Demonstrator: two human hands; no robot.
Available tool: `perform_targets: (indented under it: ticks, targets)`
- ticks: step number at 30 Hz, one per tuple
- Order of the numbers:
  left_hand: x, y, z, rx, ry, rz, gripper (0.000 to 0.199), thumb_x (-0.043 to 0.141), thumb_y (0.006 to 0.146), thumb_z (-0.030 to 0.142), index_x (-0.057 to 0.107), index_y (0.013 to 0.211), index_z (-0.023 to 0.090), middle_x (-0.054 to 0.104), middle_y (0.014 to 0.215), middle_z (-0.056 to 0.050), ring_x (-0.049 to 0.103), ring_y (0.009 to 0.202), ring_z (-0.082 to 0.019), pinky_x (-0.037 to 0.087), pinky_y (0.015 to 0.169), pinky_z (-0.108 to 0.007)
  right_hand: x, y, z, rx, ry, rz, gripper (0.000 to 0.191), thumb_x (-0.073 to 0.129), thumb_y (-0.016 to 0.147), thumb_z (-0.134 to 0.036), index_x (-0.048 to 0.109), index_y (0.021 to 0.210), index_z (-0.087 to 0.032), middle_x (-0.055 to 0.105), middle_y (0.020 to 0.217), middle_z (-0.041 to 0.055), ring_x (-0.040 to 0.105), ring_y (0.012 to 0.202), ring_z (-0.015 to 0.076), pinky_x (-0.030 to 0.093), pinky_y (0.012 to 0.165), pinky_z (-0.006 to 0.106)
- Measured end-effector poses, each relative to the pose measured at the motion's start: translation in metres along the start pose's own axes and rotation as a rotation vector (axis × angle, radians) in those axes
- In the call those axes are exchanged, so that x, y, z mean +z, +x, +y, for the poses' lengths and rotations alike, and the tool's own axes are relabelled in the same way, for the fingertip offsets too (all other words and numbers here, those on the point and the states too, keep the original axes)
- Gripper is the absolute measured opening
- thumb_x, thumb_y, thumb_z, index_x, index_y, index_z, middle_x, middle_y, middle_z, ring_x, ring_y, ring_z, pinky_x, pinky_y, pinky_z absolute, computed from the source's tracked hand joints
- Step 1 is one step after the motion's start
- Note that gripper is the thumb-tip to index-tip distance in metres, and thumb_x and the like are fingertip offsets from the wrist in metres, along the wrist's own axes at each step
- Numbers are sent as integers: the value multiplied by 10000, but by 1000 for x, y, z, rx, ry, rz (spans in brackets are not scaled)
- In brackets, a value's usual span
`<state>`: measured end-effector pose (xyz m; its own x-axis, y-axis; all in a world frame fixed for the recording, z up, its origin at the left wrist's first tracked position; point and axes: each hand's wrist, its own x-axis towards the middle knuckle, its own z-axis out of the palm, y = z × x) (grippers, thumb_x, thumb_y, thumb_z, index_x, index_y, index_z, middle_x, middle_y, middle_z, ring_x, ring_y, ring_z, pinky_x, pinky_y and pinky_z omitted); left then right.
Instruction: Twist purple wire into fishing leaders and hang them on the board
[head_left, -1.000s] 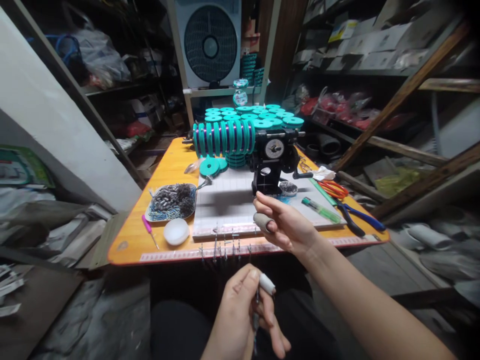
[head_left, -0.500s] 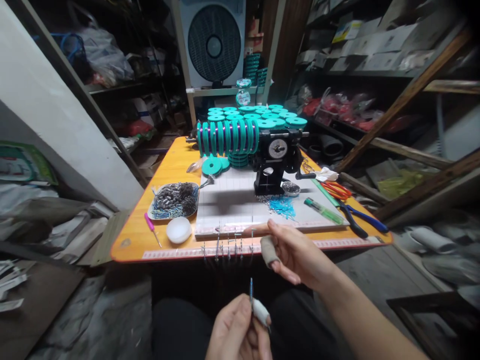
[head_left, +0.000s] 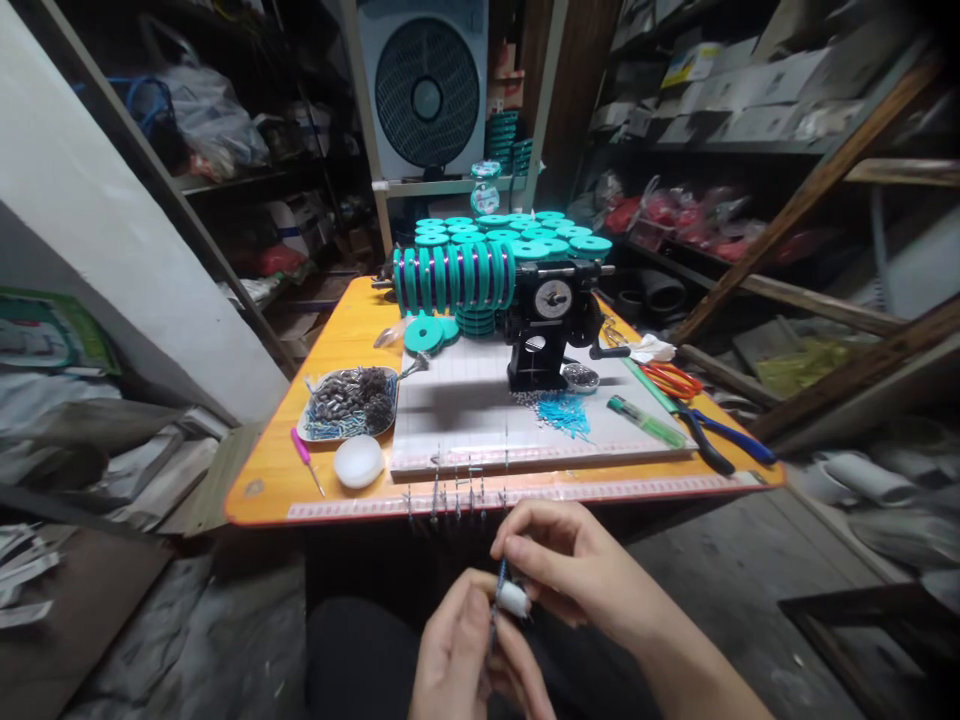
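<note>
My left hand [head_left: 476, 640] is low in front of the table, its thumb and fingers closed on a thin blue piece [head_left: 502, 576] held upright. White tape wraps one of its fingers. From the right, my right hand [head_left: 570, 562] pinches at the upper end of the same piece, fingertips bent down over it. What the piece is, I cannot tell; its lower part is hidden in the left fingers. Just beyond the hands, several thin metal pieces [head_left: 458, 500] hang along the table's front edge.
A black winding device [head_left: 536, 345] carries teal spools [head_left: 454, 278]. At left are a tray of grey metal weights [head_left: 345, 400], a white round tub [head_left: 358, 463] and a pink-handled tool [head_left: 301, 448]. Small blue pieces [head_left: 564, 415], a green tube [head_left: 645, 421] and blue-black pliers [head_left: 724, 438] lie at right.
My right hand has come down and back from the table's front edge to the blue piece, and its fingers have closed there. The left hand has stayed nearly in place.
</note>
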<state>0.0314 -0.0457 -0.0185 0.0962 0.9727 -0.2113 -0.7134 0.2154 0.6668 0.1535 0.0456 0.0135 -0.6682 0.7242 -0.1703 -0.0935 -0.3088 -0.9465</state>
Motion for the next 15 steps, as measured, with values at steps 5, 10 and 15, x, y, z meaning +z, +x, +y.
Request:
perform_targets:
  ticks: [5, 10, 15]
  targets:
    - [0, 5, -4, 42, -1, 8, 357, 685, 822, 467, 582, 723, 140, 756, 658, -62, 650, 424, -125, 515, 466, -214, 7, 1, 10, -34, 82, 12, 302, 719, 818, -429, 591, 802, -155, 527, 499, -63, 375, 336, 22, 261, 313, 116]
    - [4, 7, -10, 72, -124, 11, 318, 708, 811, 420, 586, 698, 149, 755, 650, -60, 690, 496, -172, 541, 547, -263, 14, 0, 19, -33, 151, 66, 331, 708, 824, -452, 574, 787, -152, 494, 487, -74, 306, 320, 4, 230, 307, 108]
    - [3, 7, -10, 75, -88, -28, 279, 663, 850, 404, 642, 718, 158, 751, 676, -55, 694, 577, -196, 521, 526, -260, 10, -4, 11, -18, 117, 51, 340, 685, 829, -484, 566, 788, -169, 486, 492, -79, 317, 303, 16, 234, 295, 126]
